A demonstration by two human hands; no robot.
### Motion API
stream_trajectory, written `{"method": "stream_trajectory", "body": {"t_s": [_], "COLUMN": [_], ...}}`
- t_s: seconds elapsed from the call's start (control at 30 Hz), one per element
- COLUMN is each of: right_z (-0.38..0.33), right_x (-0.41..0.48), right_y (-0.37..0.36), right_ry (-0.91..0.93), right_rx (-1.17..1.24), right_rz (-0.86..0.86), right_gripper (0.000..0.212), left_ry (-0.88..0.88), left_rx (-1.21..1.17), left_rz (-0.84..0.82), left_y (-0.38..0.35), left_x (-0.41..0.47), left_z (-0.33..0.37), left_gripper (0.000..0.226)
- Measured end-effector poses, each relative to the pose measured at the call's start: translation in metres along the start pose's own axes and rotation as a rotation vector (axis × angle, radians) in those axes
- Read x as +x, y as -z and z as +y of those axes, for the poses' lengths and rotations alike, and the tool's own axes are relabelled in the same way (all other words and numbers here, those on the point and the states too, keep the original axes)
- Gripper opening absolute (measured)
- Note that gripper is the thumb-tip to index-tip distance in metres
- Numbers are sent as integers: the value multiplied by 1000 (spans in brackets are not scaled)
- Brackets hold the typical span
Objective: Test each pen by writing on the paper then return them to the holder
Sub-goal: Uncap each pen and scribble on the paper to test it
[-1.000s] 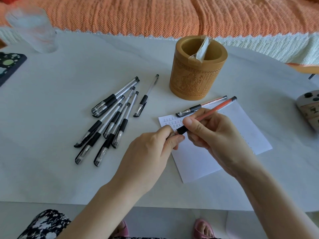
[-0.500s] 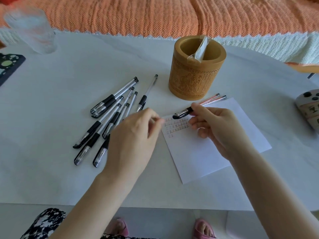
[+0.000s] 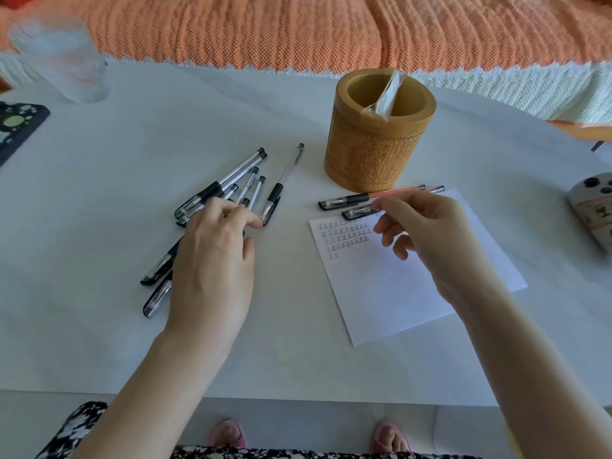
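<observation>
A carved bamboo pen holder [image 3: 371, 157] stands at the back of the white table, with a plastic-wrapped item [image 3: 384, 97] in it. The white paper [image 3: 414, 293] lies in front of it, with rows of small written marks [image 3: 344, 236] at its top left. Two capped red pens lie side by side at the paper's top edge: one [image 3: 364, 197] farther back, one [image 3: 357, 212] nearer. My right hand [image 3: 427, 240] hovers over the nearer one, fingers loosely spread, index tip at its barrel. My left hand [image 3: 215, 260] rests on the pile of black pens [image 3: 218, 190], fingers extended.
One black pen [image 3: 281, 183] lies apart, right of the pile. A clear glass [image 3: 63, 61] stands at the back left, with a dark patterned object [image 3: 16, 124] near the left edge. A rounded spotted object [image 3: 592, 207] sits at the right edge. Orange cloth [image 3: 298, 28] lies behind the table.
My right hand has laid the capped red pen down beside the other red pen and loosened its fingers. My left hand has moved left from the pen to the black pile.
</observation>
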State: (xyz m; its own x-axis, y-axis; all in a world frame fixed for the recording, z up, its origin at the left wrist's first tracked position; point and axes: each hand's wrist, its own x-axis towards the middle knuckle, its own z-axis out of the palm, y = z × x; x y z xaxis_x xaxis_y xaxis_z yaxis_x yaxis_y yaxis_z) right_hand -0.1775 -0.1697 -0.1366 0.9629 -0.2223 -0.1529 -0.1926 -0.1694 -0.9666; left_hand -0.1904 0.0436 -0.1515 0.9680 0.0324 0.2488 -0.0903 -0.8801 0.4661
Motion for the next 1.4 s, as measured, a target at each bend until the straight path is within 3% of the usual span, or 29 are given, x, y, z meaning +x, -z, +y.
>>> {"method": "stream_trajectory", "body": {"t_s": [0.33,0.57,0.67,0.77,0.9,1.13,1.4], "right_z": [4,3,-1,-6,-6,-5,-3], "right_x": [-9,-13,-18,-23,-24,-23,-25], "right_y": [-6,-10,-15,-20,-23,-18,-18], "right_ry": [40,46,72,97,113,121,126], "right_rx": [-49,-16,64,144,244,298,291], "right_rz": [-63,-116,-213,-315,-291,-191,-185], "right_gripper": [20,19,28,46,32,19,21], "left_ry": [35,25,-63,-171,-209,-196,-243], "left_rx": [-45,-267,-408,-525,-607,-468,-266], "left_rz": [54,198,124,-49,-129,-238,-191], "left_y": [0,18,19,15,10,-7,-12], "left_x": [0,4,-1,-8,-13,-15,-18], "left_z": [0,4,17,28,35,32,40], "left_gripper": [26,25,22,23,25,17,23]}}
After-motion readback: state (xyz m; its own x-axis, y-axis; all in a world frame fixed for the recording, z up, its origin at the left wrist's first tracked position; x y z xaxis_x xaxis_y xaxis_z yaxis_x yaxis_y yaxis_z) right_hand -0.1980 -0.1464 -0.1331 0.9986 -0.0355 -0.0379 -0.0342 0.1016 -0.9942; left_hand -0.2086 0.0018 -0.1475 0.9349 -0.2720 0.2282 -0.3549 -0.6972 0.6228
